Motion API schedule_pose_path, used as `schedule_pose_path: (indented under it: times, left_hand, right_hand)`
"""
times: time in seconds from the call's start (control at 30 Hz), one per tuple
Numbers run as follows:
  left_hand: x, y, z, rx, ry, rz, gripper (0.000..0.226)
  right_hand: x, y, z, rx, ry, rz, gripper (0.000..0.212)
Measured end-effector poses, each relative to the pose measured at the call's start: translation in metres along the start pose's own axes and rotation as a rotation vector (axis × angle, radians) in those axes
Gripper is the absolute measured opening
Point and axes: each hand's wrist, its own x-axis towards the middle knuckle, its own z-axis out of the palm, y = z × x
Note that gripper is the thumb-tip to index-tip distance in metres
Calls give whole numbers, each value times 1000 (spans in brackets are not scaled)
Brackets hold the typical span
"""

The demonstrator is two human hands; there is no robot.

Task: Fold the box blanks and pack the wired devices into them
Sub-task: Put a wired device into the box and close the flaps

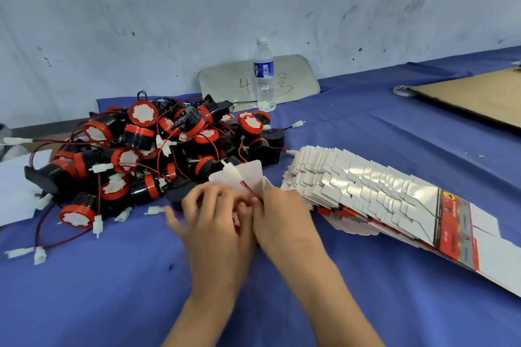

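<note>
Two bare hands meet at the middle of a blue-covered table (366, 132), working together on one small white box (248, 177). The box stands just beyond the fingertips, its pale flaps rising above them. A red and black wire (249, 190) runs out of it, ending in a white connector (232, 170) that lies against the flap.

The left hand (214, 222) has its fingers curled round the near left side of the box; it is blurred, so the exact grip is hard to read. The right hand (282, 220) closes on the box's right side, its fingers bent against the cardboard right where the wire comes out — the two hands touch each other there.

Beyond and to the left of the left hand's fingers lies a tangled heap of wired devices (146, 149), black round bodies with red rims and white faces, their wires and white plugs spilling toward the hands. Just right of the right hand's fingers a fanned stack of flat box blanks (380, 191) leans — white, with red print along one end.

Far beyond the fingers a water bottle (264, 76) stands upright near the wall.
</note>
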Motion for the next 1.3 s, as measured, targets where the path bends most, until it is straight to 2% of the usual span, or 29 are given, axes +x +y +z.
schedule_pose_path:
  times: [0.07,0.1,0.13,0.23,0.3,0.4,0.47,0.53,0.63,0.77,0.83,0.9,0.97,1.07,1.13,1.2,1.3]
  left_hand:
    - [-2,7,5,168,-361,-86,30]
    - [-1,8,8,178,-464,-127,38]
    - [-1,10,10,174,-543,-160,43]
    - [-2,12,10,113,-652,-194,47]
    - [-3,10,9,61,-628,-161,43]
    - [-7,7,11,-10,-475,-102,27]
    - [-7,5,13,-111,-384,-72,20]
    - [-6,4,15,-157,-362,-57,22]
    - [-5,3,15,-144,-349,-67,22]
    - [-10,5,21,-187,-302,-80,8]
    - [-13,4,26,-171,-278,-74,21]
    - [-13,2,31,-121,-319,-32,39]
    - [-15,-1,34,-28,-398,-24,56]
    - [-14,3,32,-126,-433,-134,47]
    - [-15,6,28,-166,-441,-126,48]
    - [-17,5,27,-139,-468,-72,62]
    - [-18,5,28,-102,-515,-77,64]
  right_hand:
    - [4,3,0,49,53,13,21]
    - [5,6,-1,89,77,9,16]
    - [6,8,-1,131,98,-1,11]
    - [6,14,-1,290,167,-25,25]
    - [5,15,-5,446,252,-23,25]
    - [3,19,-18,735,409,12,24]
    - [2,22,-26,874,431,-14,24]
    - [1,22,-29,968,395,-50,20]
    - [1,19,-25,917,342,-118,21]
    - [2,20,-20,549,414,-240,32]
    - [2,20,-15,379,410,-308,25]
    - [3,19,-10,317,364,-297,20]
    - [3,18,-6,417,320,-238,23]
    - [4,20,-11,726,309,-165,34]
    - [4,24,-15,809,328,-156,42]
    - [4,25,-17,846,339,-178,32]
    - [3,21,-15,904,314,-220,18]
